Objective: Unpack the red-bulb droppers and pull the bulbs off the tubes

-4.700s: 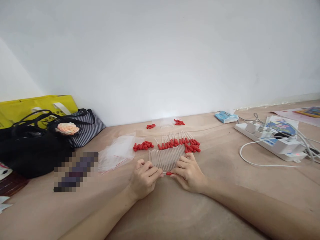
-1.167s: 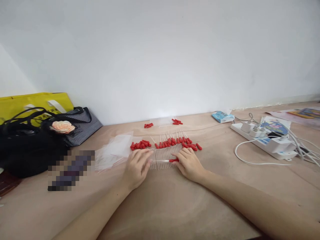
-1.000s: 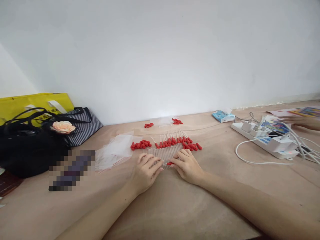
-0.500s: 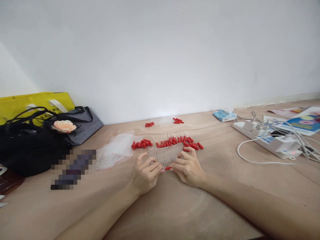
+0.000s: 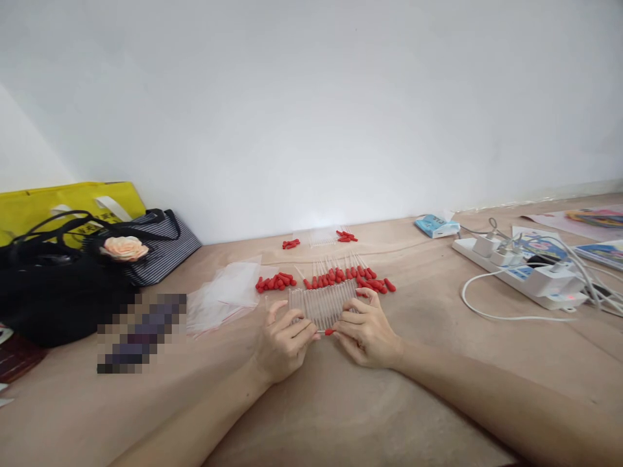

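Thumb and fingers of my left hand [image 5: 285,342] pinch a thin glass dropper tube [image 5: 320,333]. Facing it, my right hand [image 5: 367,332] pinches a small red rubber bulb [image 5: 329,332] at the tube's right end. How far the tube sits inside the bulb is too small to tell. Just beyond my fingers lies a row of bare glass tubes [image 5: 321,306], side by side. Behind that row are several droppers with red bulbs [image 5: 333,277], tips pointing away. Loose red bulbs lie in a left pile [image 5: 276,281] and a right pile [image 5: 377,284].
Clear plastic bags [image 5: 231,285] are stacked left of the bulbs. Further back lie more red bulbs [image 5: 346,237] and tubes [image 5: 324,239] near the wall. On the right are a power strip [image 5: 518,275] with cables and a blue tissue pack [image 5: 437,226]. Bags [image 5: 163,250] crowd the left.
Both hands have come slightly nearer to me with the tube and bulb. Less of the red bulb shows between the fingers. The surrounding piles keep their places.
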The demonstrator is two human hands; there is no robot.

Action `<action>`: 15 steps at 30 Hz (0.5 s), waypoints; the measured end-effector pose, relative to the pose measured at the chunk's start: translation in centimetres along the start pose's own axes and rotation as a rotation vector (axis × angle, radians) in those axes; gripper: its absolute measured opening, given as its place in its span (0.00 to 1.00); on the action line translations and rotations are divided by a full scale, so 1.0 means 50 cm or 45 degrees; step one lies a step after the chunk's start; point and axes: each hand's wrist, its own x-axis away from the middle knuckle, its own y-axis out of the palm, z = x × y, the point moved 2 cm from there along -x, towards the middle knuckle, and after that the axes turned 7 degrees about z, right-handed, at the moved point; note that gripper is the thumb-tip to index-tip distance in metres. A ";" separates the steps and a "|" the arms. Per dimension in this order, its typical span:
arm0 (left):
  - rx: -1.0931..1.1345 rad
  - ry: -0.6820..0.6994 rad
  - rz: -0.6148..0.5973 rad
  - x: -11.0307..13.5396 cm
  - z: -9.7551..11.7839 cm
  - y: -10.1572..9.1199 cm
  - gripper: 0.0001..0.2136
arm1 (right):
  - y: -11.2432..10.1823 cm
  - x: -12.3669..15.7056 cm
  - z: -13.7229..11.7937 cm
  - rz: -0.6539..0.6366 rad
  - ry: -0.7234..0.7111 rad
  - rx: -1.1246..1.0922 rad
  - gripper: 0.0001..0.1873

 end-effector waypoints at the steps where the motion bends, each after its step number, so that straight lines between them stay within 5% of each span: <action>1: 0.007 -0.014 -0.006 0.004 -0.004 0.000 0.08 | -0.002 0.001 0.002 0.010 0.005 -0.003 0.08; 4: 0.005 -0.176 -0.024 0.019 -0.034 -0.004 0.09 | -0.015 0.005 0.014 0.068 0.095 0.008 0.07; 9: -0.064 -0.888 -0.080 0.039 -0.129 -0.020 0.14 | -0.028 0.003 0.030 0.132 0.249 0.005 0.07; 15: -0.138 -1.232 -0.553 0.056 -0.187 -0.028 0.13 | -0.040 -0.011 0.051 0.325 0.382 0.114 0.08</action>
